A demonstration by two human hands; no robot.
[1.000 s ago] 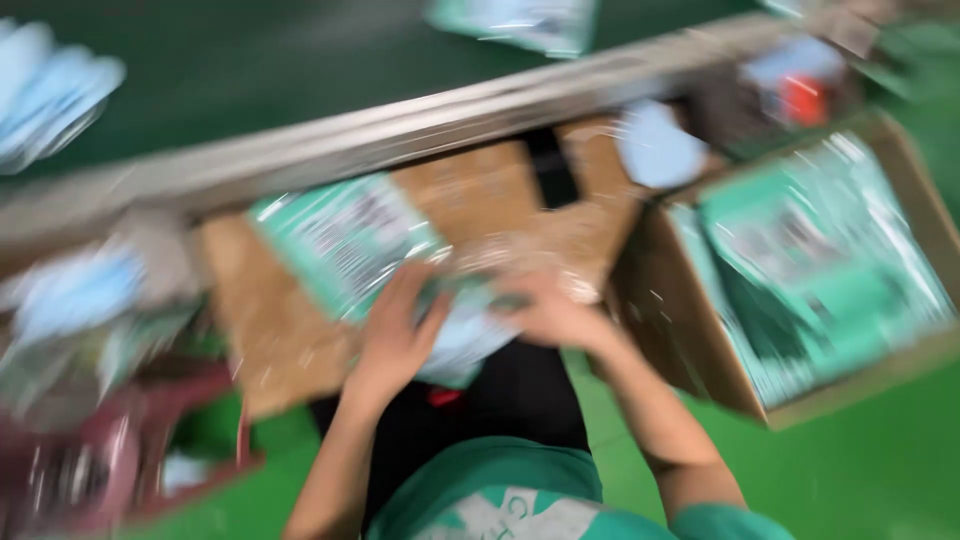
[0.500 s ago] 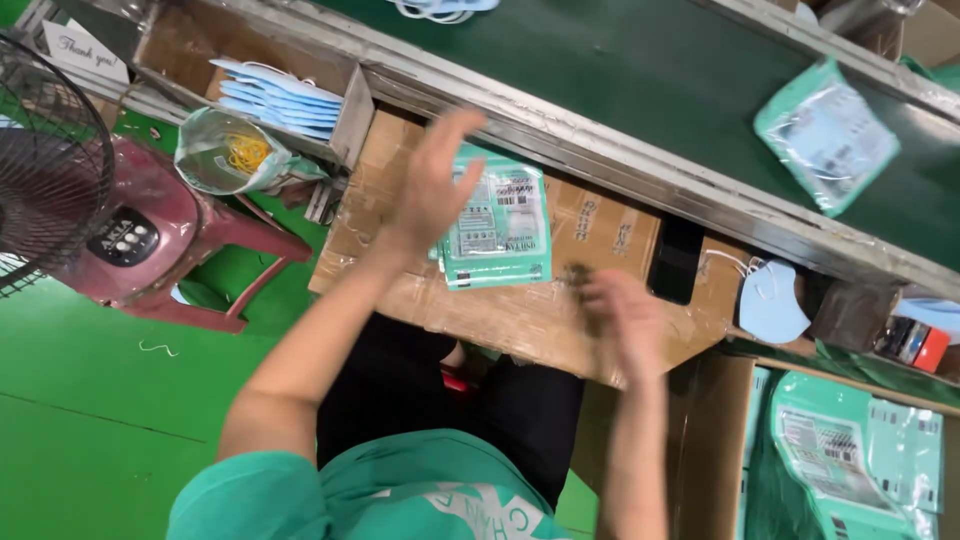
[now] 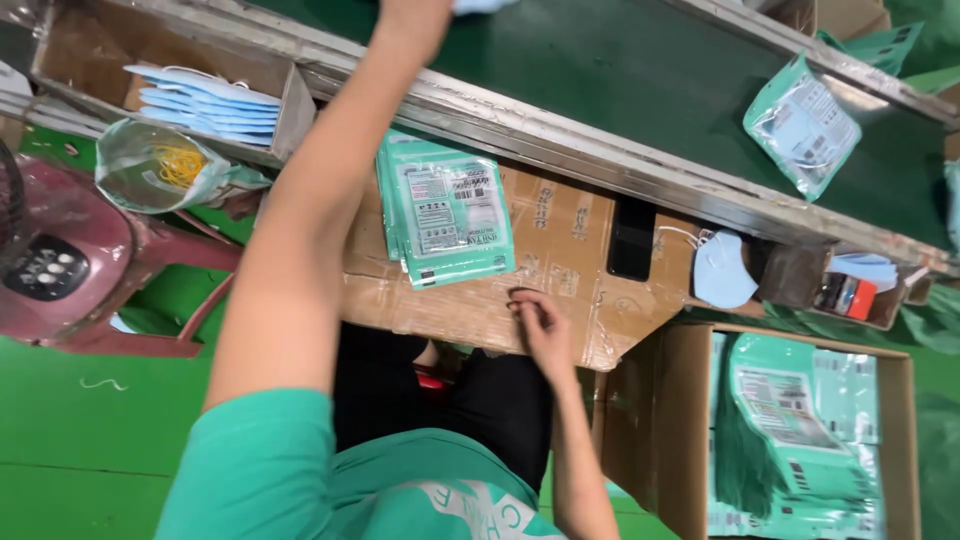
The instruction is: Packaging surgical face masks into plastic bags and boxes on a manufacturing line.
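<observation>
Since 0.5 s ago we see left hand (image 3: 415,12) lift off packet stack (image 3: 447,210), now above it over green belt (image 3: 620,70); fingers cut off, grip unreadable. Right hand (image 3: 540,322) below stack on cardboard (image 3: 560,250), fingertips pinched, contents unclear. Stack untouched.

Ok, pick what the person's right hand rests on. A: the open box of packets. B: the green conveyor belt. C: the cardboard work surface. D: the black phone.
C: the right hand lies on the taped cardboard surface, beside the stack of teal packets and apart from the black phone.
</observation>
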